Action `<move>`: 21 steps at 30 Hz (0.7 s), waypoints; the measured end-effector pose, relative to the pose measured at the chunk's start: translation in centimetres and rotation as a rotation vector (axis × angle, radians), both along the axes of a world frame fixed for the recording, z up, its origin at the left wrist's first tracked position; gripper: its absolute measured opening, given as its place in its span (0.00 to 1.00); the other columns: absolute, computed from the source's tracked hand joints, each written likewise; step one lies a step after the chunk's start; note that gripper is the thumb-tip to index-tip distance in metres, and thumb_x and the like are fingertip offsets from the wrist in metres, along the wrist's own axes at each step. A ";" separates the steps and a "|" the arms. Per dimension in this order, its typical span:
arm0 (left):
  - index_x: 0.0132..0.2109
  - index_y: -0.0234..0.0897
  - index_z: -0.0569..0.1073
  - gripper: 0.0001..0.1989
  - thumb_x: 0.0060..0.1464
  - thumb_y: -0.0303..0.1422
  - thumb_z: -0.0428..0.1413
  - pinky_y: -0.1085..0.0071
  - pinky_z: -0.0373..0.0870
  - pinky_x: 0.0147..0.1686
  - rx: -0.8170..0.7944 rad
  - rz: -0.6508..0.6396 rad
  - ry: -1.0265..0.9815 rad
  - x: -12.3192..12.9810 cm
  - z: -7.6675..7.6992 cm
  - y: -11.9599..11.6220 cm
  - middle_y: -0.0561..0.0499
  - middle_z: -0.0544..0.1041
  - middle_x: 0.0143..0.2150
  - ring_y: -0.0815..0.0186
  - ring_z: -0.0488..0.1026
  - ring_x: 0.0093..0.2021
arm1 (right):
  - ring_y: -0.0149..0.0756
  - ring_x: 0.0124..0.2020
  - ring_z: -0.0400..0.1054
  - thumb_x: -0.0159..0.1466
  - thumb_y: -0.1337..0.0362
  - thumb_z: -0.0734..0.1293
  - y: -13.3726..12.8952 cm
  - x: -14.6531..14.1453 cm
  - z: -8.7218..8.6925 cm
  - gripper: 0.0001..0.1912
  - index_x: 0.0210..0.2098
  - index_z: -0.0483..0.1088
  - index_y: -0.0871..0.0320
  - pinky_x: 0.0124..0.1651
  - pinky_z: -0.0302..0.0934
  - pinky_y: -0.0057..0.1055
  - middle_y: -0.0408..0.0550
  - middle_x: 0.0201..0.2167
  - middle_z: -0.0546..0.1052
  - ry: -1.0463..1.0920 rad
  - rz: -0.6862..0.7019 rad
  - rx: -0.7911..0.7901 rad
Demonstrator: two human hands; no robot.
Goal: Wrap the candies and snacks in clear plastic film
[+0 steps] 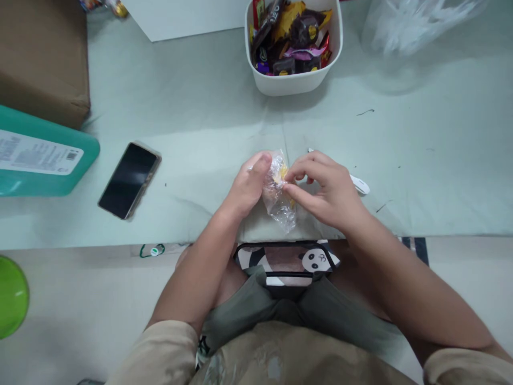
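Near the table's front edge, my left hand [253,179] is closed around the left side of a crinkled clear plastic wrapper [284,211]. Something yellow [282,172] shows inside or behind the film; its kind I cannot make out. From the right, the thumb and fingertips of my right hand [320,184] pinch the same wrapper. Partly hidden under my right hand lies a slim white-handled tool [359,185], its tip showing above my knuckles.
A white tub [294,84] of wrapped sweets stands at the back. To the left are a phone [129,181], a teal container [80,144] and a cardboard box [44,59]. A clear plastic bag [417,27] is at back right. A panda-print bag [288,259] rests on my lap.
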State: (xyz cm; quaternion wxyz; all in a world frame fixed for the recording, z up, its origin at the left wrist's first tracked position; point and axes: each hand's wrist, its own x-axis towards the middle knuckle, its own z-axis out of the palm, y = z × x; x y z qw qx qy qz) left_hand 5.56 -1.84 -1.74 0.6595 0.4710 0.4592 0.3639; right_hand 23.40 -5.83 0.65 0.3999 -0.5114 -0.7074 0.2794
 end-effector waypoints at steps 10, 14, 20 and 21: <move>0.43 0.37 0.77 0.34 0.53 0.66 0.56 0.69 0.70 0.31 -0.045 -0.159 -0.055 -0.2 0.5 0.5 0.49 0.78 0.33 0.66 0.74 0.30 | 0.31 0.31 0.68 0.68 0.58 0.68 0.0 0.3 0.8 0.11 0.32 0.72 0.56 0.33 0.61 0.29 0.43 0.29 0.76 0.145 0.025 -0.101; 0.40 0.36 0.77 0.36 0.51 0.67 0.55 0.70 0.65 0.26 -0.116 -0.285 -0.052 -0.6 1.1 0.8 0.49 0.76 0.30 0.68 0.70 0.26 | 0.32 0.33 0.70 0.71 0.51 0.65 0.1 0.6 1.0 0.14 0.36 0.68 0.55 0.36 0.65 0.31 0.44 0.31 0.76 0.220 -0.102 -0.091; 0.37 0.34 0.79 0.35 0.39 0.64 0.66 0.75 0.56 0.19 -0.396 -0.560 -0.057 -1.8 3.3 0.6 0.51 0.74 0.26 0.73 0.63 0.22 | 0.31 0.29 0.66 0.72 0.43 0.62 1.7 1.6 1.3 0.20 0.36 0.64 0.53 0.34 0.65 0.33 0.43 0.28 0.71 0.188 -0.166 -0.055; 0.39 0.34 0.81 0.35 0.39 0.63 0.67 0.75 0.58 0.18 -0.468 -0.567 -0.101 -2.0 3.6 0.6 0.50 0.75 0.27 0.72 0.65 0.22 | 0.31 0.28 0.66 0.72 0.43 0.62 2.0 1.7 1.0 0.20 0.37 0.64 0.53 0.33 0.65 0.32 0.43 0.28 0.71 0.186 -0.158 -0.064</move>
